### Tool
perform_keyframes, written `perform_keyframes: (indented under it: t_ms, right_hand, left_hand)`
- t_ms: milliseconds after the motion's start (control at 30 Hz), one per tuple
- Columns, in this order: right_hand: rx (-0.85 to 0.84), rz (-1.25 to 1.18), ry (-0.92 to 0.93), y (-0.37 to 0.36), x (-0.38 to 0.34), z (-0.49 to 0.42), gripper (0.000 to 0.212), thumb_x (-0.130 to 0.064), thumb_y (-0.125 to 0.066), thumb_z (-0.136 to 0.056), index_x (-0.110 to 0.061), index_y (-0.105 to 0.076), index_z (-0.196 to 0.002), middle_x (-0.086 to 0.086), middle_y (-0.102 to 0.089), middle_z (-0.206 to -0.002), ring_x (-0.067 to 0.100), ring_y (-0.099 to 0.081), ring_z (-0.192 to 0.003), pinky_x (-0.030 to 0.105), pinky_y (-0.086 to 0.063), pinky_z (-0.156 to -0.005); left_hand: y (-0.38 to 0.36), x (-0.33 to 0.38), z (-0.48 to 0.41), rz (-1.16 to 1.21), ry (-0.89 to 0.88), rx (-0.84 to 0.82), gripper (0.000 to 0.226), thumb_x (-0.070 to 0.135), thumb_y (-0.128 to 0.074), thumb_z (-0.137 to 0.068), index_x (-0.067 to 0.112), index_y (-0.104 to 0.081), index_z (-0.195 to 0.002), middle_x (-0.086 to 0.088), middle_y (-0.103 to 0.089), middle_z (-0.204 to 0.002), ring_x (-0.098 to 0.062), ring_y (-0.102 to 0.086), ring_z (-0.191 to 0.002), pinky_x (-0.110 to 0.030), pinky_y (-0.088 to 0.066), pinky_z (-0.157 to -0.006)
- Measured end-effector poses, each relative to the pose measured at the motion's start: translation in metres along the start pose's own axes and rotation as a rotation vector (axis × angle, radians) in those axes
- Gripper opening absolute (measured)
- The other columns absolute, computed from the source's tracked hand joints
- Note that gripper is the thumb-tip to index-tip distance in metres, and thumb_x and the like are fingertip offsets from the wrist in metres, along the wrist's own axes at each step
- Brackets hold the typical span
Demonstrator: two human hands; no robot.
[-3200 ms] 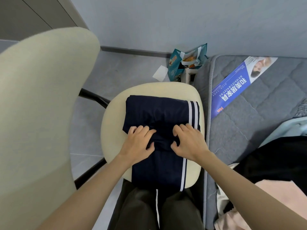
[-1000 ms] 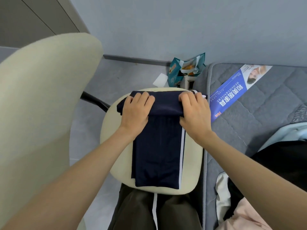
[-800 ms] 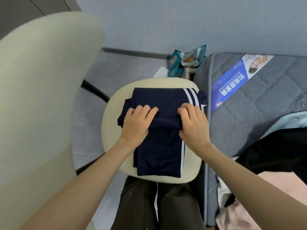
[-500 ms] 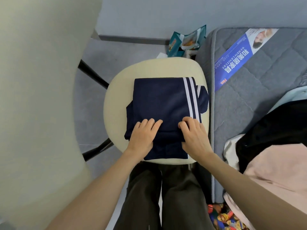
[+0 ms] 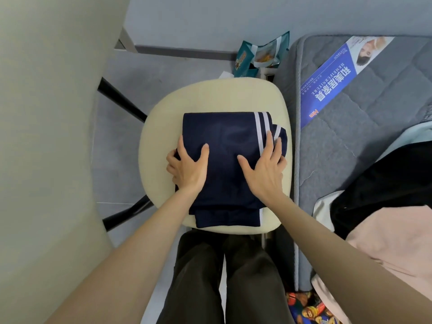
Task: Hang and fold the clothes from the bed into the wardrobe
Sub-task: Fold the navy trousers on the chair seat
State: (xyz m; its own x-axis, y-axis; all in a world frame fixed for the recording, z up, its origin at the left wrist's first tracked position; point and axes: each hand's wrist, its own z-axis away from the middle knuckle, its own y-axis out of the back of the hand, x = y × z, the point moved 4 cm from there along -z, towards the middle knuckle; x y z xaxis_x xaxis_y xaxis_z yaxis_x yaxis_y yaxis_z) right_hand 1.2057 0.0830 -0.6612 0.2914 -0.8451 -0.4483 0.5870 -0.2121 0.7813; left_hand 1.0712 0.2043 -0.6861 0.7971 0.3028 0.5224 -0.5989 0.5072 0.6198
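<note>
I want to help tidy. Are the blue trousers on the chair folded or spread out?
Folded. The navy trousers lie as a compact layered stack on the chair seat, lower layers peeking out at the near edge.

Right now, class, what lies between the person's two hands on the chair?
In the head view, only a bare stretch of the folded navy garment lies between the left hand and the right hand.

A cream chair seat (image 5: 210, 97) on black legs (image 5: 121, 100) stands on the grey floor (image 5: 175, 71), with a teal snack bag (image 5: 243, 61) behind it by the wall and something brightly printed (image 5: 306, 309) lower right.
</note>
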Motion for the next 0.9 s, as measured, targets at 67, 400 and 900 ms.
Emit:
perform_keyframes:
  t_ms: [67, 400, 900]
  right_hand:
    - [0.015, -0.021, -0.069, -0.006, 0.001, -0.008, 0.095, -0.055, -0.056, -0.087, -0.026, 0.006, -0.153, 0.009, -0.008, -0.158, 0.040, -0.029, -0.129, 0.055, -0.039, -0.099]
    - [0.034, -0.285, -0.180, -0.015, 0.017, -0.019, 0.104, -0.060, -0.073, -0.072, -0.019, -0.017, -0.150, 0.009, -0.041, -0.130, 0.022, -0.050, -0.105, 0.030, -0.043, -0.089]
    - [-0.078, -0.336, -0.103, -0.020, 0.021, -0.009, 0.073, -0.056, -0.069, -0.078, -0.017, -0.037, -0.131, 0.005, -0.052, -0.118, 0.022, -0.045, -0.110, 0.046, -0.045, -0.096]
  left_hand:
    - [-0.006, -0.001, -0.004, -0.034, 0.017, 0.031, 0.079, 0.062, -0.054, -0.085, 0.039, -0.013, -0.148, -0.001, -0.021, -0.144, -0.029, -0.032, -0.125, -0.050, -0.034, -0.104]
    - [-0.025, -0.009, -0.004, 0.234, -0.085, 0.038, 0.092, 0.062, -0.069, -0.073, 0.036, -0.021, -0.146, 0.015, -0.048, -0.138, -0.011, -0.052, -0.120, -0.028, -0.043, -0.099]
    - [-0.039, -0.032, 0.020, 0.254, 0.013, 0.004, 0.075, 0.072, -0.047, -0.083, 0.037, -0.024, -0.145, 0.019, -0.054, -0.128, -0.014, -0.056, -0.114, -0.027, -0.042, -0.088]
